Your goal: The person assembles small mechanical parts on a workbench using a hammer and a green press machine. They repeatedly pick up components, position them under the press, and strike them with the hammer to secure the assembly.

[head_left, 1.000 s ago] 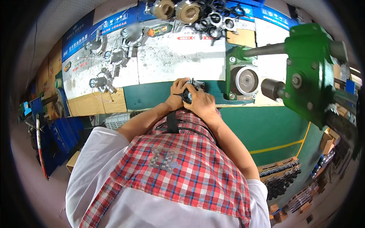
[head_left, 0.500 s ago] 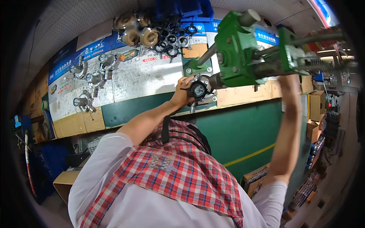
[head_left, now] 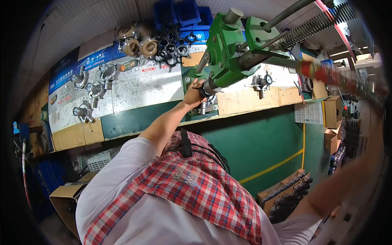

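- Four motor-like assemblies lie loosely spaced on the white board at left, perhaps so their projecting arms and wires don't tangle.
- Tan round housings and heaped black rings sit along the back, probably sorted by kind within reach.
- The left hand grasps a black-and-metal assembly at its left side, apparently to steady it beneath the ram of the green press; its metal stub points toward the bench edge.
- Another assembly rests right of the press, well apart from the held one.
- At far right, the right forearm stretches toward a blurred red-wrapped lever, seemingly to work it; blur hides the right hand, so I cannot tell its grip.
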Demonstrator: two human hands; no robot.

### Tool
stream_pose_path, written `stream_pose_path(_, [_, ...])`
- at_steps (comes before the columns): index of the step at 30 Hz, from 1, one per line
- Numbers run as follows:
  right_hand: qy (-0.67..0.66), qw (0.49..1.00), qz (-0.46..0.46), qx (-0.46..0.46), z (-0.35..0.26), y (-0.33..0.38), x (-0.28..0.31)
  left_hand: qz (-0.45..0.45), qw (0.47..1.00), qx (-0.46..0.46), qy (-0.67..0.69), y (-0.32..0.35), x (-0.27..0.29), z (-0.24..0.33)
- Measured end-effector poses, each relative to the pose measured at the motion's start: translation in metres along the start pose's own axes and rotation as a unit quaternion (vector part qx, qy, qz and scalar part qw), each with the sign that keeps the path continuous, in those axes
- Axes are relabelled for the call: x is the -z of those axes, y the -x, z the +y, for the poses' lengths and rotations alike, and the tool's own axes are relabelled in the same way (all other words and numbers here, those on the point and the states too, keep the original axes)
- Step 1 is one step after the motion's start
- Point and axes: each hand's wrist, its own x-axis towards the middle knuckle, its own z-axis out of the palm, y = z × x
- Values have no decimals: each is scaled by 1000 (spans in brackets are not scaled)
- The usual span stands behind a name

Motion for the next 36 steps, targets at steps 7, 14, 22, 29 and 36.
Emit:
stream_pose_path(7, [66,863,-455,-210,-1,199,-31,-17,999,46,-11,11,34,7])
stream_pose_path(14, [-136,856,-397,-301,17,258,-128,-10,999,12,-46,12,17,-7])
stream_pose_path(22, [-175,910,-214,-309,25,343,-267,-67,996,58,-27,11,18,2])
stream_pose_path(29, [-146,873,-333,-325,22,312,-218,4,1000,22,2,8,24,5])
stream_pose_path(36, [377,904,-167,109,-18,118,-24,39,999,6,-32,12,42,5])
